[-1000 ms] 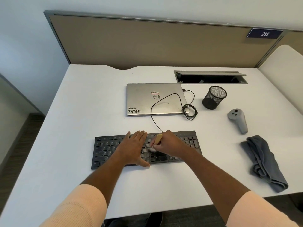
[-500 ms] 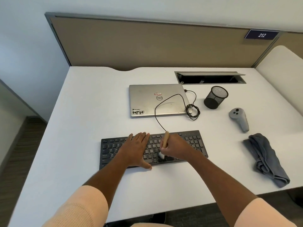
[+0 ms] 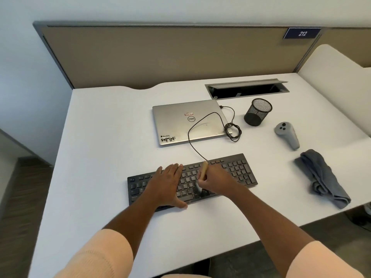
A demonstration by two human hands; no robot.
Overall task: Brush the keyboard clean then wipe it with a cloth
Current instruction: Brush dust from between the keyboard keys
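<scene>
The black keyboard (image 3: 239, 172) lies toward the near edge of the white desk (image 3: 104, 153), and the left hand (image 3: 167, 186) rests flat on its left-middle keys, fingers straight and together. Just to the right, the right hand (image 3: 217, 182) grips a wooden-handled brush (image 3: 204, 169), its bristles down on the middle keys. The grey cloth (image 3: 321, 177) lies crumpled well apart, at the right.
</scene>
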